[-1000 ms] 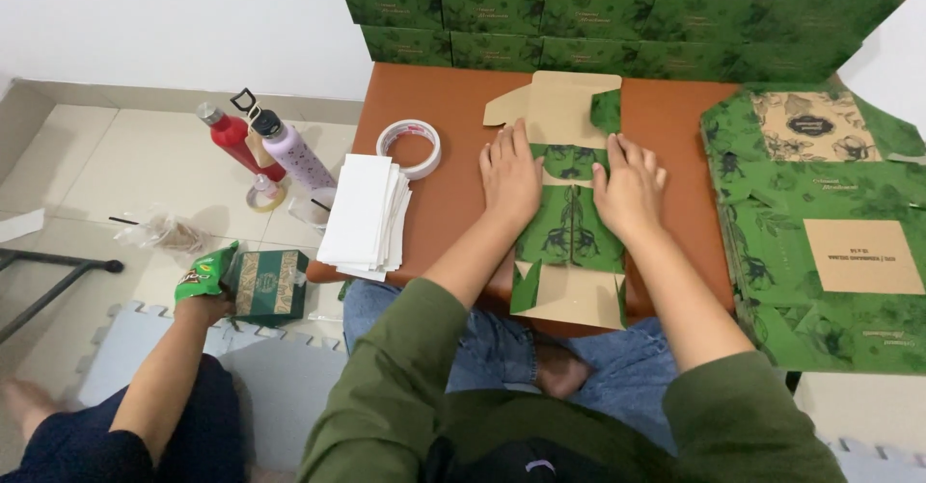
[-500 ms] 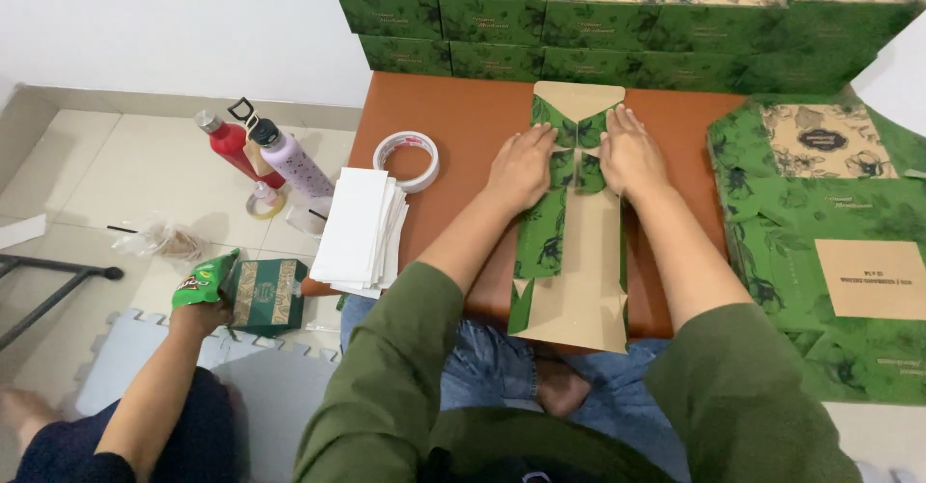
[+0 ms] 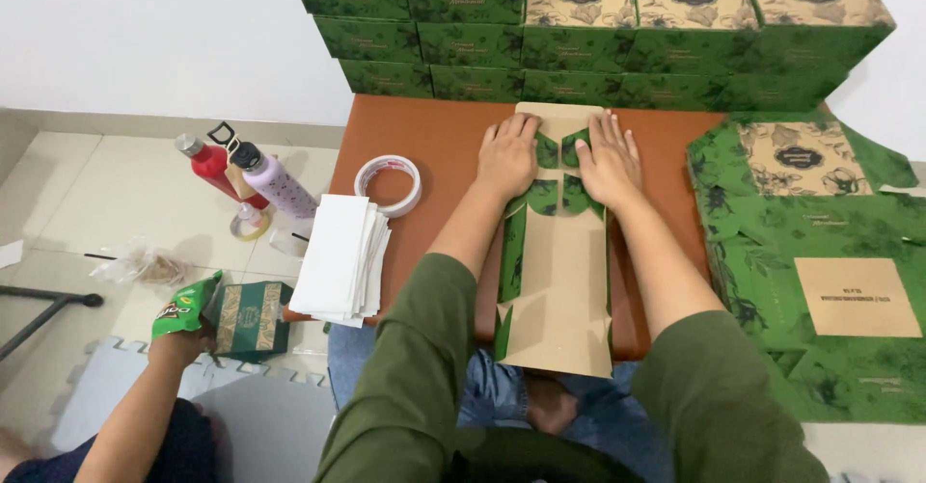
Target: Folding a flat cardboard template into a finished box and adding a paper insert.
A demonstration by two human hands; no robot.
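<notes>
A flat cardboard box blank [image 3: 561, 281], brown inside with green floral flaps, lies lengthwise on the low brown table [image 3: 424, 141]. My left hand [image 3: 508, 155] presses flat on its folded green flaps at the far end, fingers together. My right hand [image 3: 606, 160] presses flat beside it on the right-hand flaps. Both palms lie down on the card; neither grips it.
Assembled green boxes [image 3: 598, 30] are stacked along the wall behind the table. Flat green blanks [image 3: 820, 252] lie piled at the right. A tape roll [image 3: 388, 184] and white paper stack [image 3: 336, 256] sit at left. Bottles [image 3: 260, 179] stand on the floor. Another person's hand [image 3: 178, 334] holds a green snack bag.
The side flaps of the blank were folded inward and both hands slid forward along it to the far end. The blank now lies narrower and longer on the table.
</notes>
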